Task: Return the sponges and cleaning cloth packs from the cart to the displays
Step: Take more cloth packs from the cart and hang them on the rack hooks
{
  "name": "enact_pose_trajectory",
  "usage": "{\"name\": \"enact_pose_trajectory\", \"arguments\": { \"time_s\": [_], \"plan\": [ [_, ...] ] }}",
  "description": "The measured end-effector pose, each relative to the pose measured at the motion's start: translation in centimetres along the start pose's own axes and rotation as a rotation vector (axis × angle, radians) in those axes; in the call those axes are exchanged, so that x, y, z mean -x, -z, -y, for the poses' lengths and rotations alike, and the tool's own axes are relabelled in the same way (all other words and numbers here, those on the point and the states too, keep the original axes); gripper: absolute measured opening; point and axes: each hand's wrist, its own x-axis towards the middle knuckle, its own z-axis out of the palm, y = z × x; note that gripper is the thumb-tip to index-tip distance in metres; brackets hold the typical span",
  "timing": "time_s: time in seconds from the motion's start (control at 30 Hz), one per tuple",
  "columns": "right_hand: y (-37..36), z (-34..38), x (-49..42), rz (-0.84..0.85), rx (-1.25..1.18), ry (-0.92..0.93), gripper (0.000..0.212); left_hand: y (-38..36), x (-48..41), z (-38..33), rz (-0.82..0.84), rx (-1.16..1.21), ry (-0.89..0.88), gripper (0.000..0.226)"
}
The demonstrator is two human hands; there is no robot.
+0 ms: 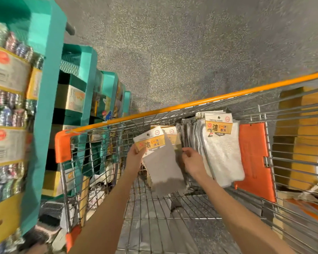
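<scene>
Both forearms reach down into the wire cart (173, 217), where open basket floor lies below the grip and the orange rim (191, 103) runs beyond it. Left hand (135, 156) pinches the lower left corner of the header card, printed with a large "洁", on the grey cloth pack (162, 162), which is held above the cart floor, while right hand (192, 160) pinches the pack's right edge with curled fingers and thumb. Just right of the grip, a stack of white cloth packs (220, 149) leans against the cart's far wall, its card reading "Cleaning towels" and "洁"; teal displays (44, 88) stand left of the grip, outside the cart.
</scene>
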Motion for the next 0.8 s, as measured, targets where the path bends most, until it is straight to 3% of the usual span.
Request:
{"name": "enact_pose_trajectory", "arguments": {
  "time_s": [0.17, 0.3, 0.53, 0.67, 0.8],
  "plan": [
    [-1.0, 2.7, -3.0, -0.018, 0.339, 0.217, 0.043, 3.3, -0.3, 1.8, -0.05, 0.032, 0.042, 0.031],
    [-2.3, 3.1, -7.5, 0.087, 0.579, 0.336, 0.064, 4.4, -0.4, 2.6, -0.055, 0.087, 0.052, 0.033],
    [-2.4, 3.9, -11.0, 0.204, 0.65, 0.291, 0.076, 6.0, 0.3, 2.5, -0.092, 0.207, 0.09, 0.026],
    [-2.4, 4.3, -11.3, 0.155, 0.717, 0.226, 0.048, 7.1, 1.0, 1.5, -0.059, 0.225, 0.092, 0.029],
    [-0.8, 4.1, -9.1, 0.222, 0.591, 0.2, 0.021, 7.9, 2.3, 0.8, -0.031, 0.219, 0.08, 0.032]
  ]
}}
